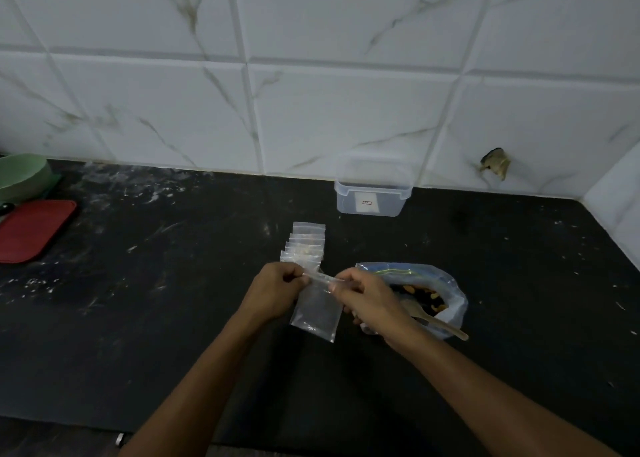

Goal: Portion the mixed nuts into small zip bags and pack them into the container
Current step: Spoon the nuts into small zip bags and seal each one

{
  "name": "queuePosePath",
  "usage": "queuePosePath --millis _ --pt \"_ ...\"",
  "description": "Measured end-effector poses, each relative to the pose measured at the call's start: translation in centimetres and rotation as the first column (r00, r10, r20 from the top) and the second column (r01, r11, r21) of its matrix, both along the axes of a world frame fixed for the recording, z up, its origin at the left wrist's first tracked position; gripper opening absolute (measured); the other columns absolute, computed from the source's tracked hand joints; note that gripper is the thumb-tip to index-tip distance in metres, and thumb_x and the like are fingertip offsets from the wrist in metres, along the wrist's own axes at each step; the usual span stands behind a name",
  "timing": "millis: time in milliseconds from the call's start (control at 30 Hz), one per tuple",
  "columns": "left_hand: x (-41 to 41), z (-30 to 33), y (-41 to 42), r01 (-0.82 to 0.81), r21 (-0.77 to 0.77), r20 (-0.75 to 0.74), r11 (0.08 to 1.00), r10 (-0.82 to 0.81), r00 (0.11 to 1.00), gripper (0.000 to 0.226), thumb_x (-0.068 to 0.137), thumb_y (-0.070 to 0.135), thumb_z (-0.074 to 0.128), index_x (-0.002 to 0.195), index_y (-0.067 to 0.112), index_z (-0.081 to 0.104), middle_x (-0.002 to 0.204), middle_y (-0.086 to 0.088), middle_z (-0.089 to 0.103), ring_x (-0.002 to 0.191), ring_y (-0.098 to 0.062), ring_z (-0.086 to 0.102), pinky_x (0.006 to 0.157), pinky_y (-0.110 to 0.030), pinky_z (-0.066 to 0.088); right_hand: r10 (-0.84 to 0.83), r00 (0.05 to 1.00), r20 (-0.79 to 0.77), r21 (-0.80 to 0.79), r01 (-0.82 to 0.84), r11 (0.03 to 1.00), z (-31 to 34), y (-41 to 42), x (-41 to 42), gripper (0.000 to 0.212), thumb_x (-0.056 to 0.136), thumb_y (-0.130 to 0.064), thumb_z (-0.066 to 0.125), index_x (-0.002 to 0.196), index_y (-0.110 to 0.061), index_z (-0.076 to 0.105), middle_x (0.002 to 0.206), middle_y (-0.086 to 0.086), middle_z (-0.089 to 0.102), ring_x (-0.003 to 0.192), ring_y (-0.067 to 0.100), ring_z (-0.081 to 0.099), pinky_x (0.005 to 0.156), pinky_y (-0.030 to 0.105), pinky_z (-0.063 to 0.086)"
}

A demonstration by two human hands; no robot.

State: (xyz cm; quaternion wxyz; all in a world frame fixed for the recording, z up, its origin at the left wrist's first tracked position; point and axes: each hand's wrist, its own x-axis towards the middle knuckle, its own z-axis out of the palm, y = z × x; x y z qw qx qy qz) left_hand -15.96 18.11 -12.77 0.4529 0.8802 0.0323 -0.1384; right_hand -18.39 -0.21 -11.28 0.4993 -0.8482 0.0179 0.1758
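Note:
A small clear zip bag (317,312) hangs over the dark counter between my hands. My left hand (277,290) pinches the left end of its zip strip and my right hand (363,299) pinches the right end. I cannot tell whether anything is inside this bag. Behind it lies a fanned row of small zip bags (306,245). To the right sits a large plastic bag of mixed nuts (446,290), open at the top, with a wooden spoon (438,323) resting in it. A clear rectangular container (374,193) without a lid stands by the wall.
A red tray (31,229) and a green bowl (20,176) sit at the far left of the black counter (173,300). White marbled tiles form the wall behind and at the right corner. A small metal object (119,440) lies at the counter's front edge.

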Motion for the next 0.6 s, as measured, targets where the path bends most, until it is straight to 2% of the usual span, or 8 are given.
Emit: queuePosePath --millis 67,200,333,400,467,533,600 --pt "0.7 0.9 -1.6 0.072 0.003 0.002 0.997 -0.072 0.997 0.012 0.097 0.021 0.056 0.091 0.025 0.066 0.096 0.002 0.066 0.090 -0.013 0.064 0.082 -0.034 0.055 -0.026 0.996 0.080 -0.048 0.030 0.998 0.8 -1.4 0.2 0.012 0.096 -0.029 0.056 0.100 -0.023 0.066 0.088 -0.005 0.066 0.077 0.008 0.061 0.063 0.023 0.050" --pt "1.6 1.9 -5.1 0.145 0.016 0.059 0.989 -0.146 0.988 0.011 0.097 0.020 0.056 0.097 0.022 0.067 0.098 0.003 0.065 0.093 -0.012 0.061 0.072 -0.023 0.047 -0.069 0.982 0.175 -0.176 0.101 0.979 1.6 -4.1 0.1 0.015 0.095 -0.018 0.056 0.088 -0.017 0.069 0.076 -0.004 0.066 0.070 0.008 0.061 0.068 0.028 0.052" --pt "1.6 1.7 -8.3 0.034 -0.049 0.120 0.998 -0.028 0.992 0.010 0.092 0.021 0.064 0.102 0.020 0.063 0.098 0.003 0.065 0.091 -0.011 0.062 0.068 -0.021 0.048 -0.190 0.957 0.221 -0.206 0.236 0.950 1.4 -5.9 -0.2 0.014 0.093 -0.016 0.060 0.085 -0.013 0.071 0.074 0.001 0.068 0.065 0.011 0.062 0.068 0.033 0.056" --pt "1.0 1.5 -9.6 -0.039 -0.094 0.160 0.995 0.054 0.986 0.009 0.091 0.027 0.066 0.095 0.022 0.059 0.091 0.003 0.064 0.083 -0.011 0.062 0.066 -0.025 0.052 -0.252 0.943 0.217 -0.184 0.293 0.938 1.2 -6.5 -0.5 0.010 0.093 -0.016 0.062 0.087 -0.014 0.069 0.074 -0.003 0.066 0.068 0.010 0.063 0.062 0.023 0.054" --pt "0.4 1.3 -10.6 -0.041 -0.135 0.150 0.990 0.061 0.987 0.016 0.092 0.036 0.063 0.088 0.020 0.061 0.083 0.001 0.066 0.079 -0.013 0.065 0.070 -0.031 0.056 -0.287 0.933 0.215 -0.170 0.325 0.930 1.1 -7.0 -0.9 0.008 0.092 -0.017 0.063 0.086 -0.015 0.067 0.072 -0.008 0.063 0.065 0.005 0.061 0.052 0.010 0.045" --pt "-0.3 1.3 -11.4 -0.019 -0.218 0.071 0.976 0.035 0.997 0.026 0.093 0.041 0.061 0.084 0.017 0.064 0.081 -0.002 0.069 0.076 -0.013 0.067 0.072 -0.031 0.057 -0.311 0.928 0.206 -0.134 0.341 0.930 1.0 -7.2 -1.3 0.007 0.092 -0.016 0.064 0.085 -0.014 0.066 0.071 -0.007 0.063 0.062 0.002 0.058 0.048 0.007 0.043" --pt "-0.8 1.3 -12.0 0.004 -0.261 0.028 0.965 0.003 1.000 0.023 0.094 0.036 0.060 0.084 0.015 0.064 0.082 -0.003 0.069 0.075 -0.011 0.067 0.069 -0.027 0.056 -0.324 0.929 0.178 -0.093 0.344 0.934 0.9 -7.3 -1.5 0.009 0.091 -0.014 0.064 0.082 -0.015 0.064 0.073 -0.004 0.063 0.063 0.004 0.059 0.050 0.010 0.048"
